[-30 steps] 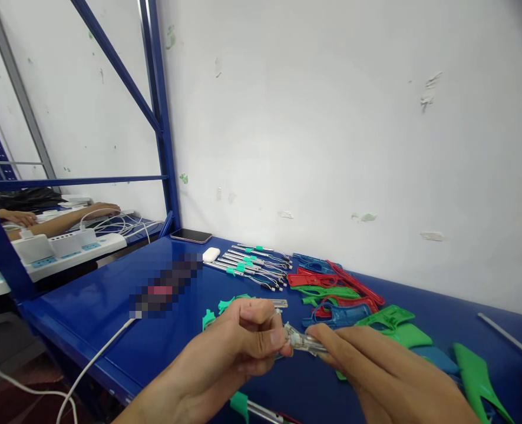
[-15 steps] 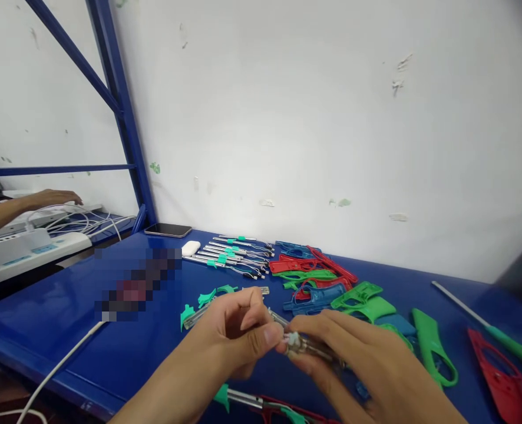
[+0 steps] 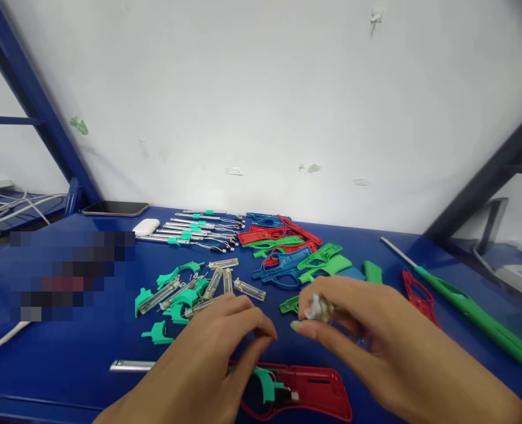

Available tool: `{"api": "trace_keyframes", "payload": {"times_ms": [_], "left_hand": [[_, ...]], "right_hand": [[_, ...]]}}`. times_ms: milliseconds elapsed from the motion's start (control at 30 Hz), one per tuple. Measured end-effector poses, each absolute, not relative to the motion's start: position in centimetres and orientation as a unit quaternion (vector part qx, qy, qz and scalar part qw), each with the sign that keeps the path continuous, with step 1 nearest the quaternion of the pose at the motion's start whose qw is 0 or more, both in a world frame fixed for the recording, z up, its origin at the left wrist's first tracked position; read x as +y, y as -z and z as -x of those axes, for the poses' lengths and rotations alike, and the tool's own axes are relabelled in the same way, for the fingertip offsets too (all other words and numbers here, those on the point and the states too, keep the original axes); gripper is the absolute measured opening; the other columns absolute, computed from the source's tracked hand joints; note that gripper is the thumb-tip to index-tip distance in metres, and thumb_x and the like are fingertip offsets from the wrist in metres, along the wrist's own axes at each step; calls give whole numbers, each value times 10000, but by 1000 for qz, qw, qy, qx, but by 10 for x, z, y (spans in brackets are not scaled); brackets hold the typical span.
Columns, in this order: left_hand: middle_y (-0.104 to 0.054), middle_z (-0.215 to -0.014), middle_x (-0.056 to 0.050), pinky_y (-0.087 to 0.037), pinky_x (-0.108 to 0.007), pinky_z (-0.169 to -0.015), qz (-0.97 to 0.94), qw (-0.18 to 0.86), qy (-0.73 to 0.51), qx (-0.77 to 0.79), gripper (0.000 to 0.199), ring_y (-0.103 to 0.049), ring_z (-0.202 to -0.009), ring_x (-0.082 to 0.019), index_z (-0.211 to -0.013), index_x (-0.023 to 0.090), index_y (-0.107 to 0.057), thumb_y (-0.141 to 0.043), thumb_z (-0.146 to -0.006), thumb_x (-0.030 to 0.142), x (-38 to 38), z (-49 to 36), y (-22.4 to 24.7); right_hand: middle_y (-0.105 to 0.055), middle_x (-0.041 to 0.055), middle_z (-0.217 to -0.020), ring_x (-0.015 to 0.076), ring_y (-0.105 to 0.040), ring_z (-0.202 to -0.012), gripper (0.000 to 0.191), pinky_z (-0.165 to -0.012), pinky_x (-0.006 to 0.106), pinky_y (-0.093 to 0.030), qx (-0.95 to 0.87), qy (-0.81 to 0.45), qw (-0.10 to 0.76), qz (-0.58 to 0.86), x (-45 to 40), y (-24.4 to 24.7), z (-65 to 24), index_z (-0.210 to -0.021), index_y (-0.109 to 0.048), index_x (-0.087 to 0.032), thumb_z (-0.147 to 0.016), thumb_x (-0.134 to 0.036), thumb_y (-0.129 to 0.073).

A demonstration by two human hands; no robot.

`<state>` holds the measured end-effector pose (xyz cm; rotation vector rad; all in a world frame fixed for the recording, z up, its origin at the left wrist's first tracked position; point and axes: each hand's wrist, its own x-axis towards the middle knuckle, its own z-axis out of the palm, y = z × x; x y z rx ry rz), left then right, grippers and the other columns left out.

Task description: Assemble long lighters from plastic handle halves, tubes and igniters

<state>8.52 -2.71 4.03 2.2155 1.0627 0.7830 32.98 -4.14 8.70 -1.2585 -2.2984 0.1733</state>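
My right hand [image 3: 353, 335] is closed around a small clear part [image 3: 321, 308] with a whitish end, mostly hidden by the fingers. My left hand [image 3: 225, 347] has its thumb and index finger pinched together just above an open red half-shell [image 3: 320, 388]; whatever is between the fingertips is too small to make out. In the shell lie a teal trigger piece [image 3: 267, 384] and thin wires, and a silver tube [image 3: 132, 366] sticks out to the left from beneath my left hand. Clear fuel tanks [image 3: 250, 290] and teal pieces [image 3: 158, 334] are scattered behind my left hand.
Silver rods with teal clips and wires [image 3: 194, 226] lie near the wall. Red, blue and green shells [image 3: 283, 266] are piled at centre right. A green lighter [image 3: 477, 312] lies at the right, a phone [image 3: 116, 208] and white case [image 3: 146, 227] at back left.
My hands have moved apart, the right one keeping the clear part. The view has turned right and down, showing more of the red shell and the scattered tanks.
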Motion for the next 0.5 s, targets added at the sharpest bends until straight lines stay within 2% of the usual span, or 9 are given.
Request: {"api": "trace_keyframes", "payload": {"times_ms": [67, 100, 200, 267, 400, 500], "left_hand": [[-750, -1050, 18, -471, -300, -996, -850, 244, -258, 390, 193, -705, -982, -193, -999, 322, -752, -575, -1074, 306, -25, -83, -38], [-754, -1026, 16, -477, -300, -983, -860, 225, -248, 384, 205, -707, -956, -191, -989, 316, -756, -572, -1078, 297, -24, -81, -37], [-770, -964, 4, -508, -291, -922, -880, 161, -262, 361, 235, -720, -909, -197, -961, 296, -766, -566, -1084, 306, -22, -74, -35], [-781, -987, -5, -527, -273, -900, -884, 112, -296, 345, 219, -731, -916, -197, -1020, 301, -773, -564, -1084, 315, -23, -71, -30], [-778, -989, 14, -546, -216, -911, -883, 41, -352, 308, 210, -736, -891, -165, -1176, 324, -755, -636, -1030, 231, -30, -69, -13], [-762, -973, 7, -571, -204, -889, -884, 26, -353, 305, 167, -724, -869, -150, -1138, 294, -747, -647, -1033, 211, -36, -69, -5]], "right_hand": [[-760, -78, -804, 127, -704, -657, 223, -590, 206, -531, -858, -102, 220, 453, -41, -87, -334, -863, -701, -304, -1049, -212, -618], [-766, -78, -800, 128, -708, -653, 244, -593, 205, -537, -862, -114, 206, 449, -41, -84, -335, -858, -722, -310, -1023, -166, -611], [-806, -76, -923, 153, -772, -786, 299, -702, 226, -593, -871, -124, 173, 443, -43, -63, -339, -1001, -776, -361, -948, -103, -635], [-811, -84, -978, 158, -785, -846, 374, -750, 239, -603, -880, -112, 156, 435, -48, -45, -340, -1081, -771, -390, -920, -74, -651], [-810, -82, -924, 140, -744, -681, 487, -580, 248, -517, -885, -12, 219, 410, -57, -25, -341, -1072, -769, -344, -800, 18, -587], [-776, -98, -833, 134, -706, -629, 432, -518, 288, -439, -903, -2, 190, 385, -54, -25, -337, -1004, -745, -314, -797, 44, -619]]}}
